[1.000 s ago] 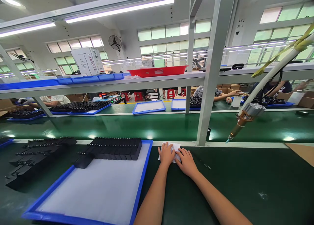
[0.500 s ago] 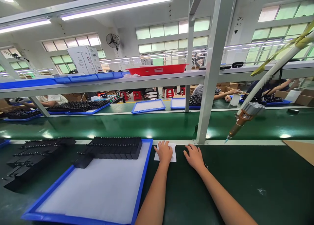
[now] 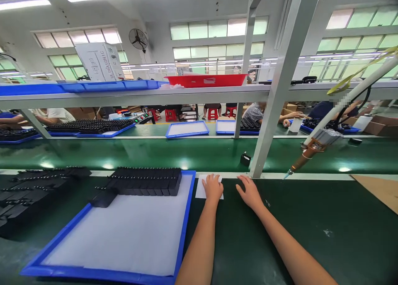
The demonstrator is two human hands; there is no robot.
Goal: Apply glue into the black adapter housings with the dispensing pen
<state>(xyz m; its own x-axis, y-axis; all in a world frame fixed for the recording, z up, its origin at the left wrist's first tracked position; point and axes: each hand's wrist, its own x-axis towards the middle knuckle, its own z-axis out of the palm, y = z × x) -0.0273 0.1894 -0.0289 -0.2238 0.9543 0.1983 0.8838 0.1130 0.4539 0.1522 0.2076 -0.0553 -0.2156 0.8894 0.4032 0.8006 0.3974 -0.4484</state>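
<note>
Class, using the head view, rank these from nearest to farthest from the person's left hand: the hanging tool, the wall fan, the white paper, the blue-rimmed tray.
From the left hand:
1. White paper: directly under it.
2. Blue-rimmed tray: just to its left.
3. Hanging tool: off right, past the right hand.
4. Wall fan: far across the room.

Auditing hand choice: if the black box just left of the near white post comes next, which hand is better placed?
The right hand, probably: it's closer to the black box and holds nothing visible, while the left hand rests on white paper.
</note>
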